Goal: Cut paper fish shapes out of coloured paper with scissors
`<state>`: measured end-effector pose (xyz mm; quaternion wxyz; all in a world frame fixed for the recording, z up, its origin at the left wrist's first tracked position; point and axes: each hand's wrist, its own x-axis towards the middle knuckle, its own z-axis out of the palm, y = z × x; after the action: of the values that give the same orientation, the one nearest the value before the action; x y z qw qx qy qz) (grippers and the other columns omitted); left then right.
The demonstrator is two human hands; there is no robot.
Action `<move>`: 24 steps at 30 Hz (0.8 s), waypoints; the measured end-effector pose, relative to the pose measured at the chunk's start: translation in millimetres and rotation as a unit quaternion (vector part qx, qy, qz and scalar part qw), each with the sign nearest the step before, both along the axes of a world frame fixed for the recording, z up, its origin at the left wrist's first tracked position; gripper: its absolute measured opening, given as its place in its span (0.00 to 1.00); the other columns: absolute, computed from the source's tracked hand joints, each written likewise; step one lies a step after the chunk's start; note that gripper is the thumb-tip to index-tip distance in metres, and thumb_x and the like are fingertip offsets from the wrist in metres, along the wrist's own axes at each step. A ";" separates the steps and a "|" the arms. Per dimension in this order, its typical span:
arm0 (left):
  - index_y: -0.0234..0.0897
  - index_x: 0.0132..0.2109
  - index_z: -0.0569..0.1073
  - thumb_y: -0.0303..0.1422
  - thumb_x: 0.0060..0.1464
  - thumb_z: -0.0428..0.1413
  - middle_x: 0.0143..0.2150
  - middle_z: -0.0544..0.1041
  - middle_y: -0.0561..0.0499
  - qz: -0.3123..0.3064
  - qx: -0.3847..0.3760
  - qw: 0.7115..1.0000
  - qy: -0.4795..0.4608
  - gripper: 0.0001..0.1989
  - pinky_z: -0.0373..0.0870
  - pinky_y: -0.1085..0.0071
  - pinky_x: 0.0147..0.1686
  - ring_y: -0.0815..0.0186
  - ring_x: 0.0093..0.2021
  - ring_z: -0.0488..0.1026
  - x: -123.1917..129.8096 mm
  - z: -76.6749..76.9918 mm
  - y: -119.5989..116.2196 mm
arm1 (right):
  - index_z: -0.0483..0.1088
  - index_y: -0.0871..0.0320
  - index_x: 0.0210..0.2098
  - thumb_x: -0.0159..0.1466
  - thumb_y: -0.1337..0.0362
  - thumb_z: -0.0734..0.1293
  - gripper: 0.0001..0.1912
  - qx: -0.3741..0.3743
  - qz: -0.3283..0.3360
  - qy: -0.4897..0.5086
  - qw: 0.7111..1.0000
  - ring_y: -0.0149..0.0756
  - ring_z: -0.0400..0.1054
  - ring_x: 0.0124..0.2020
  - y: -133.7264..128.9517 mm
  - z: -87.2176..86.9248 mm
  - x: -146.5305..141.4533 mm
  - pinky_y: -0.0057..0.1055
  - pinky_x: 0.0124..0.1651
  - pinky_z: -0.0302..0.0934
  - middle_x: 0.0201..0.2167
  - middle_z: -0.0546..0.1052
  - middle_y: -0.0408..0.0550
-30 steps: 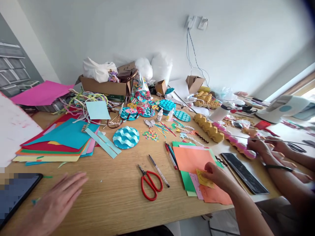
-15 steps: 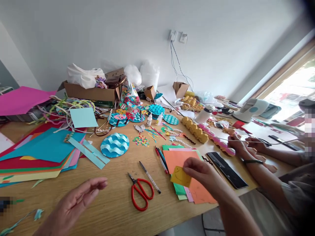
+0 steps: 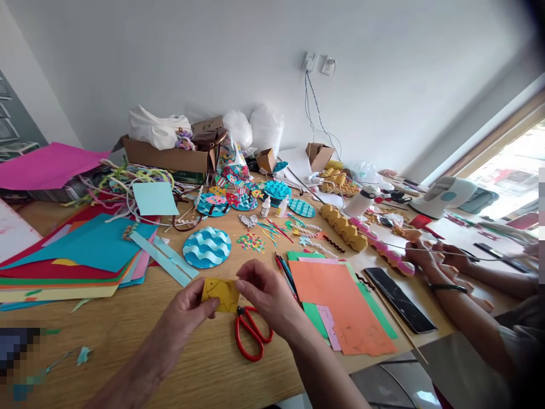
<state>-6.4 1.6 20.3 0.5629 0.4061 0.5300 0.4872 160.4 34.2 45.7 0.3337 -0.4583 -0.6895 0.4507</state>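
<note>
A small square of yellow paper (image 3: 221, 292) with a fish-like outline drawn on it is held up over the table. My left hand (image 3: 189, 309) pinches its left part, thumb in front. The closed fingers of my right hand (image 3: 268, 295) are at its right edge. Just below lie scissors with red handles (image 3: 250, 342), their tips partly covered by the paper and hand. Beside my right hand is a stack of coloured sheets with an orange sheet (image 3: 330, 284) on top, and several pens (image 3: 286, 274) lie along its left side.
A blue disc with wavy paper strips (image 3: 207, 248) lies ahead, near confetti (image 3: 250, 242) and glue bottles (image 3: 265, 207). Coloured sheets (image 3: 85, 250) pile up at left. At right are a black phone-like slab (image 3: 400, 298), egg-carton strips (image 3: 344, 227) and another person's hands (image 3: 426, 258).
My right hand has brought the yellow paper left from over the orange sheet. My left hand has moved up and right and taken hold of it. The view has shifted slightly left.
</note>
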 end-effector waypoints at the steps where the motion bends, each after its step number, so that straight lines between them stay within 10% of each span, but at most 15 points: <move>1: 0.40 0.31 0.76 0.35 0.39 0.61 0.28 0.76 0.54 0.014 0.001 1.000 -0.003 0.08 0.67 0.72 0.29 0.64 0.29 0.69 -4.0 -1.3 0.1 | 0.66 0.58 0.32 0.60 0.63 0.64 0.04 0.034 -0.024 -0.054 0.998 0.31 0.62 0.27 -3.5 -3.5 2.2 0.26 0.29 0.54 0.25 0.69 0.41; 7: 0.38 0.36 0.74 0.37 0.42 0.62 0.33 0.76 0.52 0.062 -0.006 0.996 -0.062 0.12 0.68 0.71 0.29 0.65 0.32 0.68 -26.6 -5.9 1.9 | 0.70 0.58 0.33 0.60 0.69 0.64 0.03 0.061 0.040 -0.432 0.899 0.42 0.72 0.36 -32.5 -38.0 12.3 0.28 0.31 0.55 0.36 0.77 0.51; 13: 0.38 0.37 0.74 0.36 0.44 0.62 0.33 0.75 0.54 0.064 0.006 0.994 -0.092 0.11 0.69 0.71 0.30 0.67 0.30 0.68 -37.7 -13.5 9.7 | 0.70 0.57 0.39 0.64 0.70 0.60 0.08 0.032 0.022 -0.530 0.847 0.46 0.74 0.39 -38.9 -51.3 1.3 0.30 0.32 0.58 0.38 0.78 0.54; 19: 0.38 0.37 0.74 0.37 0.44 0.62 0.31 0.75 0.54 0.072 0.007 0.996 -0.051 0.12 0.70 0.69 0.30 0.65 0.31 0.69 -46.2 -13.9 12.7 | 0.68 0.59 0.33 0.59 0.71 0.62 0.04 0.037 -0.033 -0.415 0.909 0.42 0.73 0.32 -37.8 -72.6 10.0 0.28 0.30 0.56 0.31 0.78 0.53; 24: 0.38 0.37 0.74 0.37 0.43 0.62 0.31 0.75 0.54 0.071 0.019 0.997 -0.030 0.13 0.71 0.69 0.29 0.65 0.29 0.69 -53.0 -20.4 16.1 | 0.66 0.57 0.30 0.47 0.72 0.66 0.10 -0.080 -0.079 -0.108 0.988 0.30 0.61 0.23 -34.0 -81.9 18.8 0.24 0.25 0.52 0.22 0.70 0.40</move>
<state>-59.5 17.7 -0.1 0.5346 0.3634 0.5312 0.5477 179.2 0.2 -36.2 0.2540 -0.5830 -0.6446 0.4243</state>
